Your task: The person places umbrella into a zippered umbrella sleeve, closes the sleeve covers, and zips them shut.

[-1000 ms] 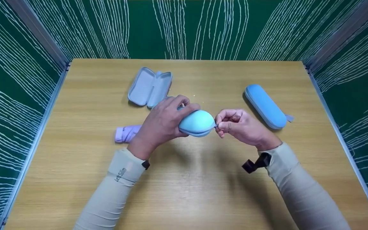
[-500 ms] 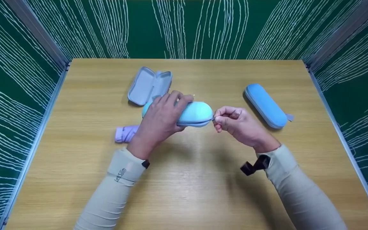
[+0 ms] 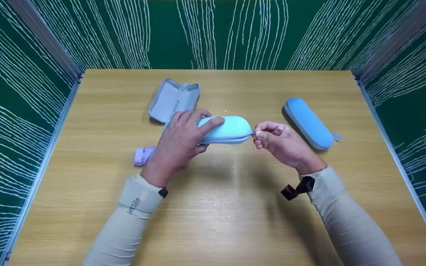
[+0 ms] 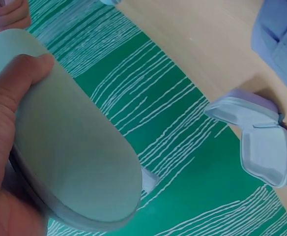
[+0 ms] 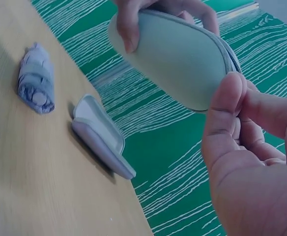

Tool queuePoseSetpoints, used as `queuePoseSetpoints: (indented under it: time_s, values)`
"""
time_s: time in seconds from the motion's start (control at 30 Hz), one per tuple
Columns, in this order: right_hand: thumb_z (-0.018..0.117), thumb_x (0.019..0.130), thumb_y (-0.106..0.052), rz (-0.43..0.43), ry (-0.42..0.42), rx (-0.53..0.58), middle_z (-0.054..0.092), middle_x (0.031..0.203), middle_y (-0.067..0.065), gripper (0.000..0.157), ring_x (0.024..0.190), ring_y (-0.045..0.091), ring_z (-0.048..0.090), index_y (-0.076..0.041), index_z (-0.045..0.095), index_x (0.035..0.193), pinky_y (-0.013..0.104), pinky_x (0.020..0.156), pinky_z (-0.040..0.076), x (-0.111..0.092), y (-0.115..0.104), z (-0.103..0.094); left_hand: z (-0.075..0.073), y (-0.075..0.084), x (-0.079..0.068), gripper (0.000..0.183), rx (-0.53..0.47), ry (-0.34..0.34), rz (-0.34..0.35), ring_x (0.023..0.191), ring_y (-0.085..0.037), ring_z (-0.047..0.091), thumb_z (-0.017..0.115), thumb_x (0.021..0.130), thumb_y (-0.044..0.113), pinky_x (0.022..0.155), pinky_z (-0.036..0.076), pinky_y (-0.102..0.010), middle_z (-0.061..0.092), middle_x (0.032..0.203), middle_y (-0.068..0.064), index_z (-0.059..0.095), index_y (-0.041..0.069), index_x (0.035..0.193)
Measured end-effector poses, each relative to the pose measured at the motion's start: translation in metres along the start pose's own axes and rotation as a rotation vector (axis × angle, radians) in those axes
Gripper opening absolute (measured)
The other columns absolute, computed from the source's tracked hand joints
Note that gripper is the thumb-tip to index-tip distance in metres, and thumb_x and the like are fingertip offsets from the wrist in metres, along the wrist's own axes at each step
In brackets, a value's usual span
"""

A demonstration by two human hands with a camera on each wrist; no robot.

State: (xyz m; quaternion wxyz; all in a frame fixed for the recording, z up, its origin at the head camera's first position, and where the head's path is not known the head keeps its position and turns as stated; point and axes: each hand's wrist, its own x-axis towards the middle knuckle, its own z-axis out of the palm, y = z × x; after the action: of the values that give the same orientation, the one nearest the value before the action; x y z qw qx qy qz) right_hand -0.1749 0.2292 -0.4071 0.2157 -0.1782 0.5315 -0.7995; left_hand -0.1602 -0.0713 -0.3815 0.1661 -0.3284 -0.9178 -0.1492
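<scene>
A light turquoise zippered glasses case (image 3: 231, 126) is held up above the table, lying lengthwise across the head view. My left hand (image 3: 183, 138) grips its left half from above, the thumb lying across the shell in the left wrist view. At the case's right end, my right hand (image 3: 281, 142) pinches the small zipper pull (image 3: 253, 133) between thumb and forefinger. The seam along the near side shows a thin gap close to that end. In the right wrist view the pinching fingertips (image 5: 230, 91) hide the pull.
An opened grey-lined case (image 3: 170, 99) lies at the back left of the wooden table (image 3: 216, 221). A folded purple umbrella (image 3: 142, 156) is partly behind my left wrist. A closed blue case (image 3: 307, 123) with a tab lies on the right.
The turquoise case has turned from pointing toward me to lying more level across, and rose slightly. My right hand moved along with its end, keeping hold of the zipper pull.
</scene>
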Motion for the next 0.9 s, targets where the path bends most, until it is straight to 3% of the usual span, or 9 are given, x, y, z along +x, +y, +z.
queuePoseSetpoints:
  time_s: [0.17, 0.3, 0.4, 0.67, 0.9]
  values:
    - [0.054, 0.101, 0.01, 0.002, 0.123, -0.074, 0.067, 0.089, 0.008, 0.022, 0.08, 0.017, 0.063, -0.004, 0.069, 0.096, 0.026, 0.077, 0.055, -0.002, -0.001, 0.001, 0.0, 0.007, 0.005, 0.071, 0.047, 0.023, -0.008, 0.123, -0.033, 0.056, 0.089, 0.083, 0.032, 0.1, 0.044, -0.048, 0.058, 0.136, -0.009, 0.053, 0.037, 0.145]
    - [0.068, 0.099, -0.001, 0.002, 0.251, -0.315, 0.07, 0.093, 0.014, 0.005, 0.08, 0.02, 0.068, 0.003, 0.07, 0.099, 0.032, 0.08, 0.059, -0.004, -0.006, 0.013, 0.001, 0.014, 0.009, 0.065, 0.118, 0.035, -0.023, 0.118, -0.035, 0.06, 0.088, 0.085, 0.032, 0.094, 0.045, -0.046, 0.061, 0.131, -0.011, 0.057, 0.034, 0.141]
    - [0.074, 0.096, -0.008, 0.006, 0.312, -0.456, 0.071, 0.094, 0.017, 0.018, 0.081, 0.021, 0.071, 0.008, 0.069, 0.102, 0.036, 0.081, 0.06, -0.002, -0.007, 0.027, 0.003, 0.019, 0.012, 0.059, 0.177, 0.036, -0.037, 0.113, -0.035, 0.061, 0.084, 0.088, 0.031, 0.091, 0.046, -0.046, 0.062, 0.128, -0.012, 0.057, 0.032, 0.141]
    - [0.073, 0.095, -0.003, -0.071, 0.39, -0.456, 0.068, 0.092, 0.021, 0.016, 0.077, 0.02, 0.068, 0.011, 0.068, 0.1, 0.033, 0.077, 0.061, 0.008, 0.001, 0.044, 0.007, 0.029, 0.022, 0.059, 0.305, 0.017, -0.062, 0.11, -0.036, 0.063, 0.081, 0.091, 0.031, 0.088, 0.05, -0.047, 0.063, 0.128, -0.015, 0.055, 0.028, 0.144]
    - [0.068, 0.1, -0.007, -0.042, 0.357, -0.404, 0.066, 0.095, 0.013, 0.019, 0.083, 0.019, 0.065, 0.011, 0.065, 0.106, 0.031, 0.081, 0.059, 0.008, -0.004, 0.033, 0.0, 0.022, 0.016, 0.059, 0.306, 0.067, -0.062, 0.121, -0.034, 0.061, 0.079, 0.093, 0.028, 0.093, 0.049, -0.051, 0.061, 0.136, -0.012, 0.055, 0.023, 0.146]
